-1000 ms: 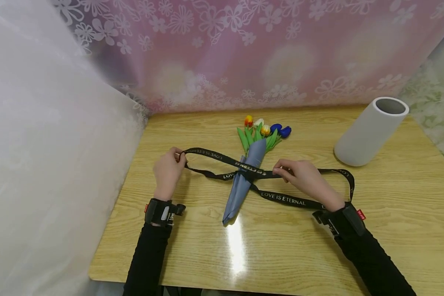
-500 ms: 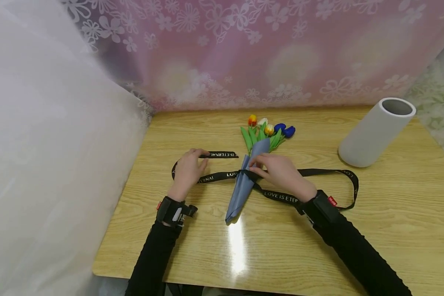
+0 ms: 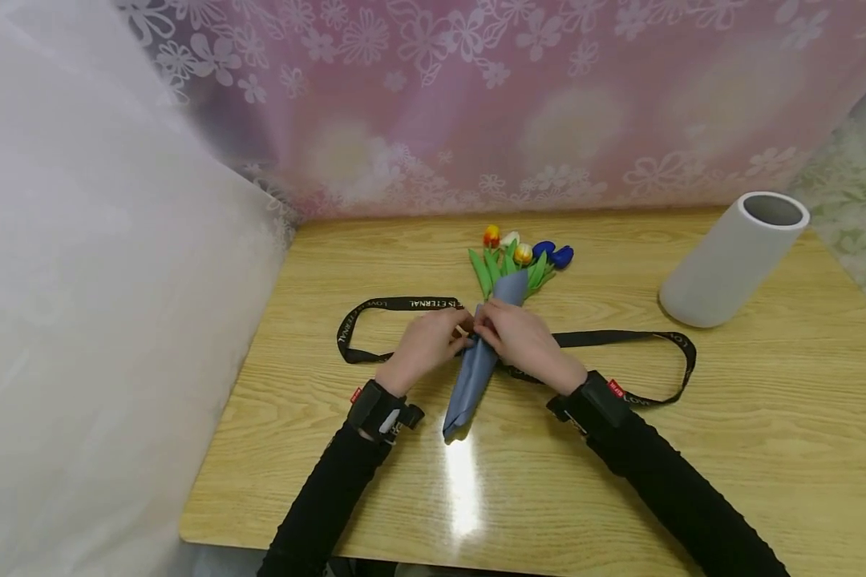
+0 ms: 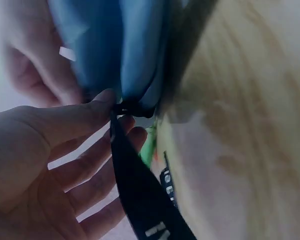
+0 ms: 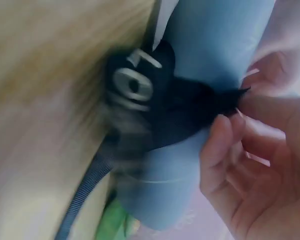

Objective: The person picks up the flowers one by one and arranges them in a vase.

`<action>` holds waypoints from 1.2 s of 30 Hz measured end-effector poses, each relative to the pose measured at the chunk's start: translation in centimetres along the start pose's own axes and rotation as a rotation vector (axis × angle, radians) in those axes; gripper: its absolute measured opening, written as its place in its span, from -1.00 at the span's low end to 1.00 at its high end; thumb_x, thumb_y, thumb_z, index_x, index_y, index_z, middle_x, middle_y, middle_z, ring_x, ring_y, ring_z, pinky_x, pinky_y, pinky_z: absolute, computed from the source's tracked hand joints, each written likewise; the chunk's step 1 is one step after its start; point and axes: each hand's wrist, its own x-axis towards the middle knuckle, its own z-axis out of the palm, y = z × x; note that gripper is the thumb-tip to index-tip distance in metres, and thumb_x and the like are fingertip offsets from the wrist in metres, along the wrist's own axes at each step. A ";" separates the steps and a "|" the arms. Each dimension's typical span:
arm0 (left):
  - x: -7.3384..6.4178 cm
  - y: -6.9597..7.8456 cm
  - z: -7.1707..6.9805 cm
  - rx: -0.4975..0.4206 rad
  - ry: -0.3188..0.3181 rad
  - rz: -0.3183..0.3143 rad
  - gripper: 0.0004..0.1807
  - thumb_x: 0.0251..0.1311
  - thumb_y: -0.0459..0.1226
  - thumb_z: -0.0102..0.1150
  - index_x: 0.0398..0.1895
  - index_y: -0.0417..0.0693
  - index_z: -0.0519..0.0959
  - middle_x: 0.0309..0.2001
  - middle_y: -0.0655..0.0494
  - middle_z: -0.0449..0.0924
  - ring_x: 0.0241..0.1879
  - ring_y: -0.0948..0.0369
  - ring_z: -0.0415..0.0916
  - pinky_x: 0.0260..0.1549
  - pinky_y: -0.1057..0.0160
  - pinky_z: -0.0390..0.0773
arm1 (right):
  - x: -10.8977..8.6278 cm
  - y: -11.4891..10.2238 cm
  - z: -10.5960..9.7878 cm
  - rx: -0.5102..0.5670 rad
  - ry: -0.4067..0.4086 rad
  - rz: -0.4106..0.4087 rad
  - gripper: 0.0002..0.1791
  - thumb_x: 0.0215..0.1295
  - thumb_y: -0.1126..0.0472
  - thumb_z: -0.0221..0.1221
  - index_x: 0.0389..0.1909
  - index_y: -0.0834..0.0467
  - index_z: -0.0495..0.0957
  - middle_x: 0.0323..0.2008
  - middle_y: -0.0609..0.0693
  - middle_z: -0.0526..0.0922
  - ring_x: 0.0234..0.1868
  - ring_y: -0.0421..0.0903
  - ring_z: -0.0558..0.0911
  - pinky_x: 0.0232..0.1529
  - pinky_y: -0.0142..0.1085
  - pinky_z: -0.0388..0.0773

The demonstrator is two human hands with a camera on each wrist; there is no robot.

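Note:
A bouquet of artificial tulips in a blue-grey wrapper lies aslant on the table, its red-yellow, white, yellow and blue blooms pointing away. Around the wrapper's middle runs a black ribbon printed with "LOVE IS ETERNAL". My left hand pinches the ribbon between thumb and forefinger at the wrapper's left side; its strip hangs from there in the left wrist view. Close against it, my right hand pinches a fold of the ribbon over the wrapper. The fingers hide the crossing in the head view.
On the right of the wooden table a white vase stands with its mouth up. Ribbon loops spread flat left and right of the bouquet. A pink floral curtain hangs behind the table, and white sheeting is at left.
My left hand let its stretched ribbon loop down on the table and moved right to the wrapper. My right hand came left onto the wrapper's middle. Both hands now meet there.

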 end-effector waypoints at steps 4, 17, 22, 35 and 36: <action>0.1 -0.1 0.6 -0.003 -0.007 -0.007 -0.82 0.36 -0.21 0.29 -0.04 -0.03 0.68 -0.07 0.07 0.72 -0.16 0.20 0.71 -0.23 0.26 0.68 | -0.9 0.7 -0.3 0.101 0.053 0.004 -0.87 0.52 0.21 0.15 -0.12 0.19 0.58 -0.23 0.08 0.50 -0.38 -0.06 0.49 -0.42 -0.23 0.45; 1.8 2.0 -0.9 -0.136 0.263 0.183 -0.76 0.37 -0.24 0.28 0.06 -0.03 0.66 -0.04 0.08 0.70 -0.13 0.21 0.68 -0.16 0.28 0.67 | -1.3 1.7 -0.8 0.173 0.071 0.069 -0.52 0.34 0.05 0.35 0.19 0.20 0.60 -0.27 0.11 0.65 -0.47 -0.09 0.49 -0.48 -0.28 0.31; 1.2 1.4 -0.9 -0.187 0.231 0.094 -0.66 0.35 -0.24 0.30 0.16 -0.05 0.59 0.05 0.02 0.62 -0.11 0.16 0.67 -0.12 0.24 0.67 | -1.1 1.8 -0.8 0.251 0.113 0.135 -0.72 0.43 0.07 0.27 0.01 0.13 0.70 -0.42 0.10 0.68 -0.61 -0.08 0.51 -0.55 -0.30 0.37; 0.6 -0.7 0.0 -0.060 0.014 -0.030 -0.75 0.34 -0.18 0.32 0.03 0.03 0.65 -0.23 0.12 0.73 -0.41 0.26 0.60 -0.52 0.34 0.50 | -1.6 2.0 -1.1 0.410 0.141 0.137 -0.77 0.55 0.09 0.12 0.07 0.08 0.58 -0.58 0.04 0.58 -0.65 0.06 0.61 -0.57 -0.26 0.55; 0.7 -0.6 -0.1 -0.053 0.008 -0.024 -0.75 0.34 -0.18 0.32 0.03 0.03 0.65 -0.22 0.11 0.73 -0.42 0.26 0.60 -0.53 0.35 0.48 | -1.6 2.0 -1.0 0.410 0.140 0.136 -0.78 0.55 0.10 0.12 0.07 0.07 0.57 -0.57 0.05 0.59 -0.65 0.06 0.61 -0.57 -0.26 0.54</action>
